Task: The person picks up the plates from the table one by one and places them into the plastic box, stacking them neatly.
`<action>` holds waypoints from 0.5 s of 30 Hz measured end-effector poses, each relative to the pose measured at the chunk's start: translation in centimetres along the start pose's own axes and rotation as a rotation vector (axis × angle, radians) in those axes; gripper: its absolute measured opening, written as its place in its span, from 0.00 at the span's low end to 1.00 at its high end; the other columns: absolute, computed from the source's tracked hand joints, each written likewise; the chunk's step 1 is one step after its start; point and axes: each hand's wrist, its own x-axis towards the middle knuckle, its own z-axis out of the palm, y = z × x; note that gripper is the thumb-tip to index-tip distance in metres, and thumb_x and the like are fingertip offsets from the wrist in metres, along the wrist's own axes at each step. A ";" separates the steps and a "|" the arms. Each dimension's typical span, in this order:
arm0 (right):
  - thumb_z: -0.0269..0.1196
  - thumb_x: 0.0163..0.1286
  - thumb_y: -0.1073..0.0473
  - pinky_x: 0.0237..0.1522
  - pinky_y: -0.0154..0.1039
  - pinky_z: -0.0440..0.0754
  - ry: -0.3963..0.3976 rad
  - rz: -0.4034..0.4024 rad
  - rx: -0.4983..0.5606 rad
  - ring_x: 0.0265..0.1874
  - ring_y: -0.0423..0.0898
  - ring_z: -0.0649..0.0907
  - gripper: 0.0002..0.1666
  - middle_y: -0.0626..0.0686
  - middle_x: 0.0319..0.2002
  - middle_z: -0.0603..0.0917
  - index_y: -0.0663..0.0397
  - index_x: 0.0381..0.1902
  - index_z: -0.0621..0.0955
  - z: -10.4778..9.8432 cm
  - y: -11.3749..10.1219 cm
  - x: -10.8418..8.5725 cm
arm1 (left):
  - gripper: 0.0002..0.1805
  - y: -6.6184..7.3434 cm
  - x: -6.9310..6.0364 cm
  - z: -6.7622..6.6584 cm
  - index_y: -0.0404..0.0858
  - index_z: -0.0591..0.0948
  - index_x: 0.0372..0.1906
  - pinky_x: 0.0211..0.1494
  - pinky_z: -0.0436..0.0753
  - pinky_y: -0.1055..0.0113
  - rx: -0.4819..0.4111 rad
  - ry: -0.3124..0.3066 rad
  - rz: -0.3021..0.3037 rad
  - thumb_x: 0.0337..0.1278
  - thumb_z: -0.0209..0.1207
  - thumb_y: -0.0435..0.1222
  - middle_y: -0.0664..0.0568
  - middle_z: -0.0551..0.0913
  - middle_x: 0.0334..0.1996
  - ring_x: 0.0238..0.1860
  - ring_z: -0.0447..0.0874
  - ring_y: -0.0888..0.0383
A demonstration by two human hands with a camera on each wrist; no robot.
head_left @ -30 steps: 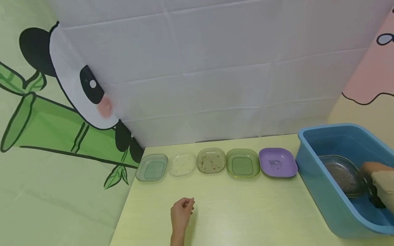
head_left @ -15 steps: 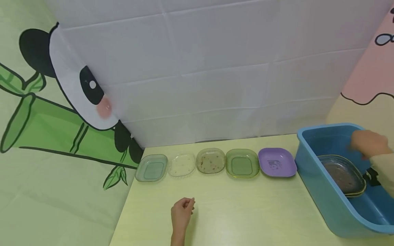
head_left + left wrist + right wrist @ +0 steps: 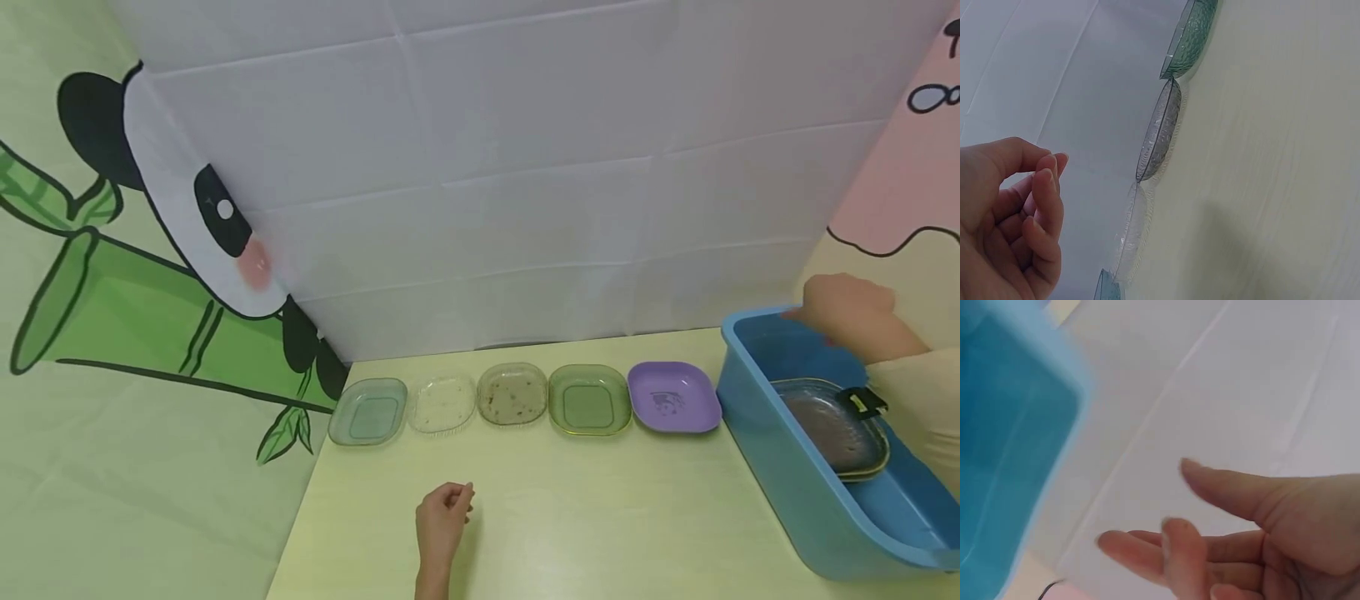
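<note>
My left hand (image 3: 441,521) hovers above the near part of the table, its fingers loosely curled and nothing in them. The left wrist view shows that hand (image 3: 1019,219) with thumb and fingertips close together. Over the far rim of the blue tub (image 3: 780,475) is my right hand (image 3: 855,312). In the right wrist view it (image 3: 1229,531) has thumb and fingers apart, holding nothing. Inside the tub lie dark glass plates (image 3: 828,429), stacked, partly hidden by the right sleeve and wrist strap.
Along the back of the table (image 3: 585,517) stands a row of plates: teal (image 3: 367,411), clear (image 3: 442,403), greyish speckled (image 3: 513,393), green (image 3: 590,402) and purple (image 3: 675,397). A pale cloth (image 3: 465,208) hangs behind them; a panda-print cloth (image 3: 150,475) is at left.
My right hand has risen from inside the tub and moved left and away from me, to its far rim. My left hand and the row of plates have stayed put.
</note>
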 end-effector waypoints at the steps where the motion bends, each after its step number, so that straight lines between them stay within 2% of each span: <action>1: 0.56 0.63 0.44 0.26 0.49 0.68 0.002 -0.006 0.011 0.18 0.50 0.74 0.25 0.52 0.12 0.75 0.54 0.14 0.73 -0.1 -0.7 -0.4 | 0.11 0.0 0.0 -0.1 0.34 0.83 0.25 0.19 0.72 0.75 0.002 -0.001 0.004 0.54 0.60 0.38 0.51 0.82 0.16 0.13 0.72 0.68; 4: 0.54 0.63 0.39 0.21 0.43 0.65 0.033 -0.031 0.054 0.14 0.48 0.73 0.29 0.51 0.09 0.73 0.51 0.11 0.69 -0.1 -2.9 -1.8 | 0.10 -0.1 -0.1 -0.3 0.34 0.83 0.25 0.19 0.72 0.75 0.002 -0.004 0.011 0.54 0.61 0.37 0.51 0.82 0.16 0.13 0.72 0.68; 7: 0.54 0.64 0.39 0.16 0.35 0.59 0.064 -0.048 0.086 0.10 0.44 0.70 0.31 0.48 0.06 0.70 0.48 0.07 0.65 0.1 -5.0 -3.1 | 0.10 -0.2 -0.2 -0.4 0.34 0.83 0.25 0.19 0.73 0.74 -0.004 -0.022 0.011 0.53 0.61 0.38 0.52 0.81 0.16 0.13 0.72 0.67; 11: 0.54 0.64 0.41 0.14 0.32 0.56 0.073 -0.048 0.100 0.08 0.42 0.67 0.32 0.47 0.05 0.70 0.49 0.05 0.67 0.6 -7.5 -4.5 | 0.11 -0.4 -0.3 -0.3 0.34 0.83 0.25 0.20 0.73 0.73 -0.015 -0.057 0.006 0.53 0.61 0.38 0.53 0.81 0.16 0.14 0.73 0.66; 15: 0.54 0.64 0.41 0.14 0.31 0.56 0.061 -0.034 0.113 0.08 0.41 0.67 0.31 0.48 0.07 0.74 0.51 0.06 0.70 1.3 -9.3 -5.4 | 0.10 -0.5 -0.5 -0.4 0.34 0.83 0.24 0.19 0.73 0.74 -0.003 -0.062 0.017 0.53 0.61 0.38 0.54 0.81 0.15 0.13 0.72 0.66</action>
